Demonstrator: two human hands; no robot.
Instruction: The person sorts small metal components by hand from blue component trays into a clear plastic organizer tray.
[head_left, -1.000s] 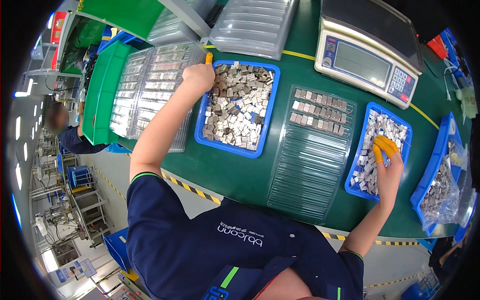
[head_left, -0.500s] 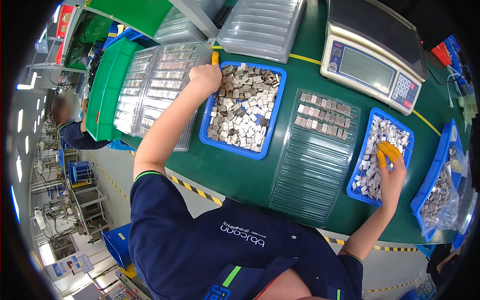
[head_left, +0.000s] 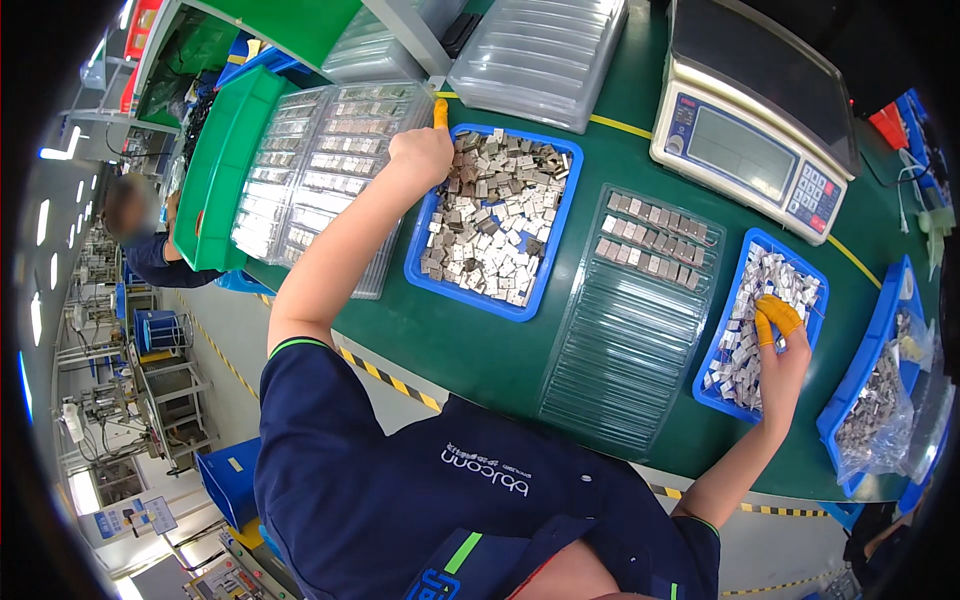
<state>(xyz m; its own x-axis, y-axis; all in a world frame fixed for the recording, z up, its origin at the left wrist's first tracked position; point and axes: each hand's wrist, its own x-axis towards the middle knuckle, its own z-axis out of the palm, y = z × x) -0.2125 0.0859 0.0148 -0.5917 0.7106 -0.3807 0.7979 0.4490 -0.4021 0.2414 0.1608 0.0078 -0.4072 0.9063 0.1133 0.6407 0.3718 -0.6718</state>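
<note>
My left hand (head_left: 424, 152) rests at the upper left corner of a blue tray (head_left: 413, 265), wearing a yellow finger cot. Its fingers curl under, and what they hold, if anything, is hidden. Small silver metal pieces (head_left: 490, 240) fill that tray. Over at the right, my right hand (head_left: 783, 350), also in yellow finger cots, dips its closed fingertips into a second blue tray (head_left: 757, 233) of small white and silver pieces (head_left: 735, 345). Whatever those fingertips pinch cannot be made out. Between the trays lies a clear ribbed plastic tray (head_left: 615, 370), with three rows of small metal pieces (head_left: 652, 240) at its far end.
A digital scale (head_left: 740, 150) stands at the far right. Stacked clear trays (head_left: 540, 60) sit at the back; filled clear trays (head_left: 345, 150) and a green bin (head_left: 215, 220) are on the left. Another blue bin (head_left: 835, 400) holds bagged parts. A person (head_left: 150, 240) is at far left.
The view has shifted slightly, so the table's things sit a little differently in the picture. Both hands stay at the same trays; the right fingertips have moved slightly toward me over the pieces.
</note>
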